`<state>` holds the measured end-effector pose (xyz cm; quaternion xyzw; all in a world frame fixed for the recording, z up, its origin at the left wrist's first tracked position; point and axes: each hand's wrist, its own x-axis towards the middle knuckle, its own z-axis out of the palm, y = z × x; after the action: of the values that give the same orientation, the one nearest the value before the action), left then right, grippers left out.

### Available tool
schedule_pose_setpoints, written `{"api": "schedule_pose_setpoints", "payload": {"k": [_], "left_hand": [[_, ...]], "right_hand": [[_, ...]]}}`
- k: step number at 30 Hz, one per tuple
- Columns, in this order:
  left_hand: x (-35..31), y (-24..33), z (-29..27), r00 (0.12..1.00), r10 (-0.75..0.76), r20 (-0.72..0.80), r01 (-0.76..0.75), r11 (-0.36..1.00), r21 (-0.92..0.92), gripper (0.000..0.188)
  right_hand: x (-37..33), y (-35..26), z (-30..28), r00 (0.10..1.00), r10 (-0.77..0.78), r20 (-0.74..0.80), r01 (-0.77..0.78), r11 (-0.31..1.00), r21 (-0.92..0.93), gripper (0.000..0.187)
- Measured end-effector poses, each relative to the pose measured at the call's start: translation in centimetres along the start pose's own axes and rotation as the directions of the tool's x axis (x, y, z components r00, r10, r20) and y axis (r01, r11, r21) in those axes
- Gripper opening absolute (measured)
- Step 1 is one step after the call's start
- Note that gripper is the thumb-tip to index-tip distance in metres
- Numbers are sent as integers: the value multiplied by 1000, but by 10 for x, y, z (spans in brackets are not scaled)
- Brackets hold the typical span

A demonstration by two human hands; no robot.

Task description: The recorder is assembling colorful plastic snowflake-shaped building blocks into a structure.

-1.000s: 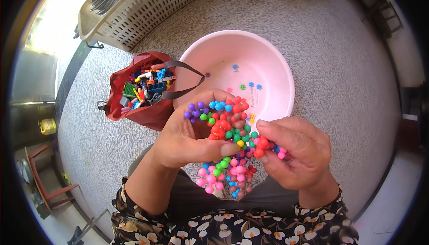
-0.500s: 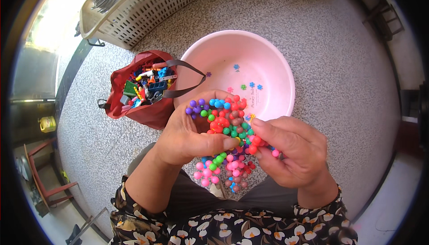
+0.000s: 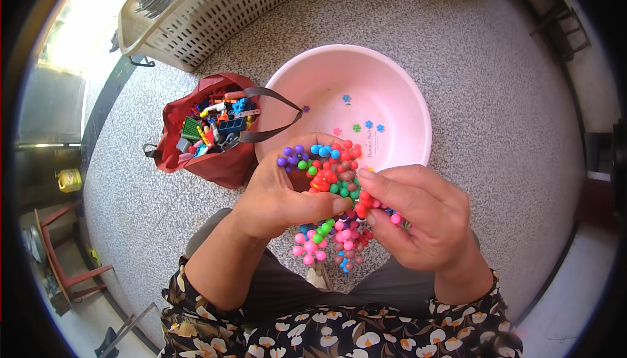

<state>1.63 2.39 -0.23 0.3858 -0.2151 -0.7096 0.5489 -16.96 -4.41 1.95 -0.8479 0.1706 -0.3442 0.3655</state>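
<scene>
My left hand [image 3: 264, 198] is closed around a bunch of joined plastic snowflake building pieces [image 3: 343, 188] with round knobs, in red, green, brown, purple, blue and pink. Its thumb presses across the front of the bunch, and pink and bright green knobs hang below. At the right side of the bunch, my right hand [image 3: 424, 217] pinches a red snowflake piece [image 3: 364, 202] between thumb and fingers. That piece touches or nearly touches the green knobs; whether it is joined is hidden. A pink knob shows by the right fingertips.
Beyond my hands stands a pink basin [image 3: 313, 64] with small coloured flower shapes inside, printed or loose, I cannot tell. Left of it, a red bag [image 3: 225, 168] holds mixed toy bricks. A white slatted basket [image 3: 215, 21] stands far left on the speckled floor [image 3: 503, 97].
My right hand has moved slightly left, bringing the red piece closer against the bunch. The bunch has turned a little and its lower end sits higher.
</scene>
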Motion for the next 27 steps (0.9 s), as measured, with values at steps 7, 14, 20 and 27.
{"api": "schedule_pose_setpoints", "payload": {"k": [7, 14, 20, 27], "left_hand": [[4, -4, -1, 999, -48, -1, 47, 999, -24, 50], [11, -3, 9, 998, -58, -27, 58, 998, 15, 46], [11, 5, 13, 978, -163, -127, 151, 984, -98, 48], [13, -6, -15, 972, -82, 221, 207, 747, -632, 53]], "right_hand": [[-1, 3, -3, 999, 22, 32, -20, 999, -47, 40], [3, 2, -12, 985, 173, 9, -173, 985, 6, 44], [-7, 7, -24, 892, 451, 33, -414, 785, 461, 43], [-9, 29, -27, 859, 511, 27, -296, 452, 842, 44]]}}
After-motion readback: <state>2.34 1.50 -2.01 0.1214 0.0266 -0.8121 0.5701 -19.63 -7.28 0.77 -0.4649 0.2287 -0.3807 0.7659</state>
